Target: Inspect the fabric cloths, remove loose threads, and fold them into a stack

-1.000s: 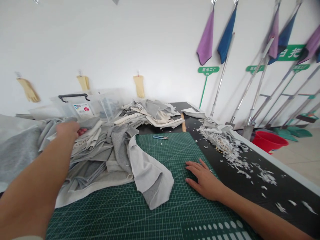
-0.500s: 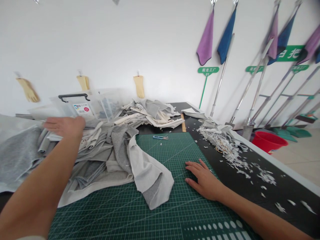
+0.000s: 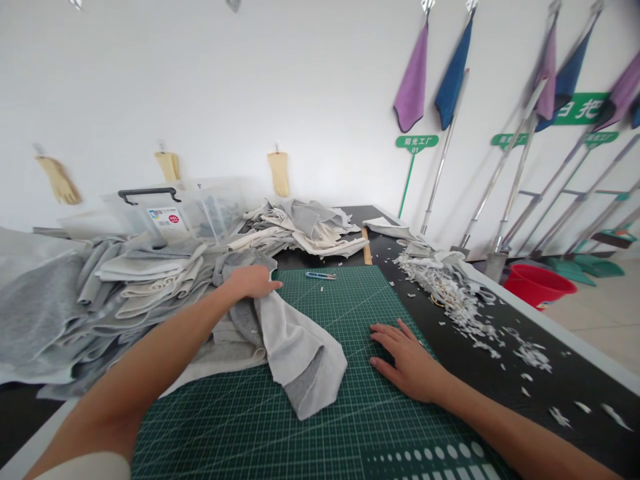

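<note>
My left hand (image 3: pixel 251 281) is on a grey and off-white piece of cloth (image 3: pixel 303 347), its fingers curled down over the upper fold and mostly hidden. The lower end of this cloth drapes over the green cutting mat (image 3: pixel 345 427). My right hand (image 3: pixel 407 363) lies on the mat's right side, fingers apart and nothing in it. A small pair of blue thread snips (image 3: pixel 321 275) rests near the mat's far edge. Left of my left hand spreads a large heap of grey and off-white cloth pieces (image 3: pixel 155 273).
Behind the heap stands a clear plastic box (image 3: pixel 145 213) with a black handle. More cloth pieces (image 3: pixel 310 223) lie at the back, near a wooden strip (image 3: pixel 367 247). Shredded white scraps (image 3: pixel 450 287) cover the black tabletop at right. A red bucket (image 3: pixel 537 283) stands beyond the table.
My left hand has moved right, from above the heap near the plastic box down onto the draped cloth. My right hand has stayed in place.
</note>
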Demonstrator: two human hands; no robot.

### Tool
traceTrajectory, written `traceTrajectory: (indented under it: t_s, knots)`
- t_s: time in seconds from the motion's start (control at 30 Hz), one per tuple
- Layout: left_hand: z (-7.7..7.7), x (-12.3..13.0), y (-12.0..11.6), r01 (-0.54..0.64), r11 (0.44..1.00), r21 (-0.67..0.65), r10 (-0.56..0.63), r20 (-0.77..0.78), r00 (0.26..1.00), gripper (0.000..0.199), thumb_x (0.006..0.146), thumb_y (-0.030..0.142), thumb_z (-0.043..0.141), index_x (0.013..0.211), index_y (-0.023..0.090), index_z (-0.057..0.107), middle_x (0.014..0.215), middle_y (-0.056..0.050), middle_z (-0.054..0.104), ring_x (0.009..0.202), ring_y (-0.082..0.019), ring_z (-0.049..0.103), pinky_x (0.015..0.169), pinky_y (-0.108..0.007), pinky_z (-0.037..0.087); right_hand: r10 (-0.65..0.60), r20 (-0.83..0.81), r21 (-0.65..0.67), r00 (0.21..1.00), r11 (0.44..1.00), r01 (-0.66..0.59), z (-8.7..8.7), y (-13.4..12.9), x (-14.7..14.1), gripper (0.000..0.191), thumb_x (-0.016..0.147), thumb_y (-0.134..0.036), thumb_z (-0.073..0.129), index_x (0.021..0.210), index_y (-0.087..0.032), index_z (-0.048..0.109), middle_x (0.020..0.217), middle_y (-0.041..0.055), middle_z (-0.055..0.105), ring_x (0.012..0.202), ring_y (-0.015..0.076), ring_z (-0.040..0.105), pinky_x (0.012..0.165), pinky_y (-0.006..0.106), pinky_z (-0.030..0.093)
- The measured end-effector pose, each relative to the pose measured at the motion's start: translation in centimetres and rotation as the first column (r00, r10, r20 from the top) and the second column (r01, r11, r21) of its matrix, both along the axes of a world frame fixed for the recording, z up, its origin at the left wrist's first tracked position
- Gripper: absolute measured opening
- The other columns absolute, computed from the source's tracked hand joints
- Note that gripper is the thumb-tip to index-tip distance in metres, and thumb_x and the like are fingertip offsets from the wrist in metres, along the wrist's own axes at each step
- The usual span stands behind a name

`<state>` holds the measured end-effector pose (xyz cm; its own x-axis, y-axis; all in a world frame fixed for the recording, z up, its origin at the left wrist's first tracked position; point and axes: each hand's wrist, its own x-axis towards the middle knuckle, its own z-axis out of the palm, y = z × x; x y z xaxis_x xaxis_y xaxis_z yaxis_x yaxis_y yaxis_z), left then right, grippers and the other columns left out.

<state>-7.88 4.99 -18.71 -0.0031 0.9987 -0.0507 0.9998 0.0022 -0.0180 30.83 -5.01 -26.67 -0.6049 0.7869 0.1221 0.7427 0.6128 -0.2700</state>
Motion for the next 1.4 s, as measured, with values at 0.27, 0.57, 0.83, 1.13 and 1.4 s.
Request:
traceTrajectory:
  t_s: [0.27,0.57,0.83,1.13,1.4]
  knots:
    - [2.0,0.6,0.7,0.012,0.976,0.219,-0.019,0.027,0.999,0.039,0.083,0.041,0.037,0.087,0.013,0.064,0.098,-0.016,0.065,0.094,-0.026,0.060,0.078,-0.033,0.043,0.014,-0.025,0.002,1.000,1.000,-0.014,-0.1,0.1,0.2,0.046,0.087,-0.049,0.041,0.121,-0.020,0.053,0.134,0.0110,0.048,0.127,0.0252,0.039,0.110,0.056,0.011]
    - [10.5,3.7,-2.2,-0.271,0.660,0.701,-0.529,0.689,0.495,0.033,0.079,0.048,0.049,0.065,0.019,0.044,0.052,0.004,0.038,0.045,-0.009,0.038,0.043,-0.021,0.030,0.075,-0.191,0.214,0.979,0.976,-0.033,3.8,1.8,-1.3,0.031,0.089,-0.040,0.043,0.110,-0.020,0.056,0.129,0.0103,0.052,0.124,0.0232,0.044,0.109,0.055,0.017]
    - [15.0,9.7,-5.8,-0.239,0.625,0.743,-0.656,0.666,0.356,0.026,0.086,0.041,0.044,0.073,0.019,0.048,0.062,0.002,0.046,0.051,-0.008,0.049,0.048,-0.020,0.040,0.326,-0.566,0.441,0.757,0.896,-0.056,14.8,6.0,-6.8,0.047,0.087,-0.044,0.048,0.128,-0.024,0.040,0.144,0.0099,0.033,0.132,0.0257,0.031,0.107,0.050,0.028]
    - [14.5,12.1,-7.2,0.169,0.745,0.646,-0.665,0.738,0.115,0.036,0.074,0.048,0.063,0.066,0.017,0.046,0.057,0.003,0.048,0.048,-0.008,0.048,0.042,-0.019,0.037,0.555,-0.662,0.323,0.504,0.817,-0.477,20.4,7.0,-11.7,0.067,0.074,-0.058,0.058,0.125,-0.018,0.044,0.109,0.0075,0.057,0.100,0.0206,0.052,0.087,0.037,0.044]
    - [13.8,11.2,-6.6,0.189,0.807,0.559,-0.588,0.791,0.171,0.025,0.072,0.037,0.065,0.073,0.016,0.051,0.061,0.003,0.051,0.051,-0.009,0.048,0.046,-0.020,0.039,0.376,-0.670,0.238,0.640,0.926,-0.294,20.5,6.8,-10.8,0.031,0.079,-0.042,0.057,0.066,-0.014,0.053,0.060,-0.0042,0.044,0.057,0.0075,0.039,0.053,0.021,0.032]
